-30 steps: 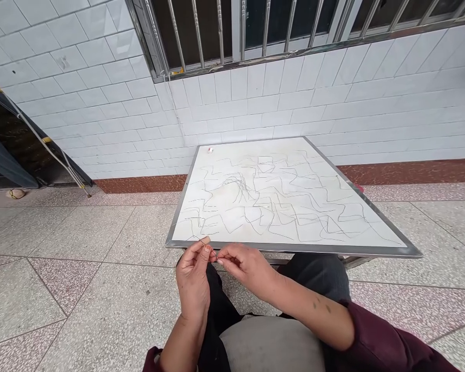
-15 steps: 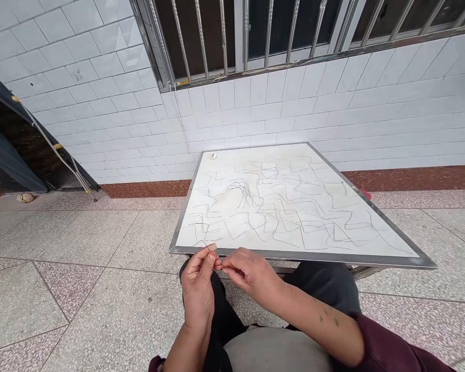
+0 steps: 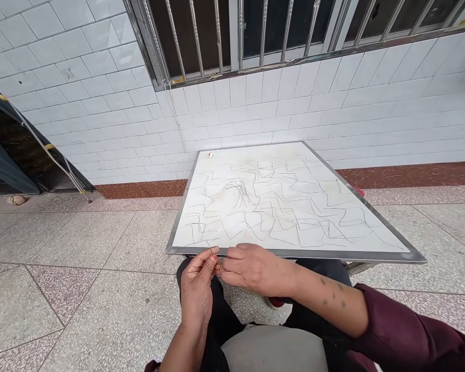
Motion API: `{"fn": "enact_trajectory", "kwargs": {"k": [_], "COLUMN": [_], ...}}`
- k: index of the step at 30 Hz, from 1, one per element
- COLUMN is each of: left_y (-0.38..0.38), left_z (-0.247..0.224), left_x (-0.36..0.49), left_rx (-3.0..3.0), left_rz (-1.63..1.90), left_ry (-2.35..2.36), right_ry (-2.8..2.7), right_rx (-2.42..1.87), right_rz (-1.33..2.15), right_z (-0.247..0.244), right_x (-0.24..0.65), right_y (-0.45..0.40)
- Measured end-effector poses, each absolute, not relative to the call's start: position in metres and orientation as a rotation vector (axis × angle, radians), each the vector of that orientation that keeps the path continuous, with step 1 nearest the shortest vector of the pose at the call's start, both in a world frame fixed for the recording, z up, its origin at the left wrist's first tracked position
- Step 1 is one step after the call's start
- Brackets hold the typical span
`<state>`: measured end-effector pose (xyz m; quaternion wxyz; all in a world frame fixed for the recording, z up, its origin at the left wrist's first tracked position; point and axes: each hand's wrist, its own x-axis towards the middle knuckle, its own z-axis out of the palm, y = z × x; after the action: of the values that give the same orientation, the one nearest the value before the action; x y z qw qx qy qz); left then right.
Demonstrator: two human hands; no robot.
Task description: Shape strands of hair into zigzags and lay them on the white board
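Note:
Just off the near edge of a white table (image 3: 232,227) with a grey metal rim, my two hands are close together. My left hand (image 3: 198,281) is closed, pinching a thin dark wire (image 3: 210,248) whose end sticks up past the fingertips. A reddish bit shows at its thumb tip. My right hand (image 3: 251,268) is closed beside it, its fingers curled at the lower end of the wire; what lies inside them is hidden. Many thin bent wires (image 3: 240,191) are spread over the table top, with a denser bunch left of the middle.
A small red and white object (image 3: 211,155) lies at the table's far left corner. Behind stands a white tiled wall (image 3: 217,119) with a barred window (image 3: 279,31). A crutch (image 3: 62,163) leans at the left by a dark doorway. My legs are under the near edge.
My right hand has rolled over, its back now facing up and its fingers more curled. My left hand keeps its pinch. The view has shifted slightly.

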<state>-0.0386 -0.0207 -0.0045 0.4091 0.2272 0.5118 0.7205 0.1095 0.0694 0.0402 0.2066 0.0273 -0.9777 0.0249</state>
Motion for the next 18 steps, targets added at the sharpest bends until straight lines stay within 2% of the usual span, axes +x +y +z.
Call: {"fn": "enact_trajectory", "kwargs": {"k": [6,11,18], "left_y": [-0.017,-0.017,-0.018], "left_z": [-0.008,-0.008,-0.014], "left_x": [-0.037,-0.036,-0.037], "left_rx": [0.574,0.534,0.630], "left_rz": [1.792,1.845,1.762], "left_ry": [1.318,1.288,1.296], "right_ry": [-2.659,-2.576,-2.584], "right_rx": [0.257,0.090,0.136], "right_rz": [-0.256,-0.216,-0.212], "right_z": [0.039,0.030,0.028], "right_x": [0.105,0.105,0.107], "right_y": [0.082,0.082,0.083]}}
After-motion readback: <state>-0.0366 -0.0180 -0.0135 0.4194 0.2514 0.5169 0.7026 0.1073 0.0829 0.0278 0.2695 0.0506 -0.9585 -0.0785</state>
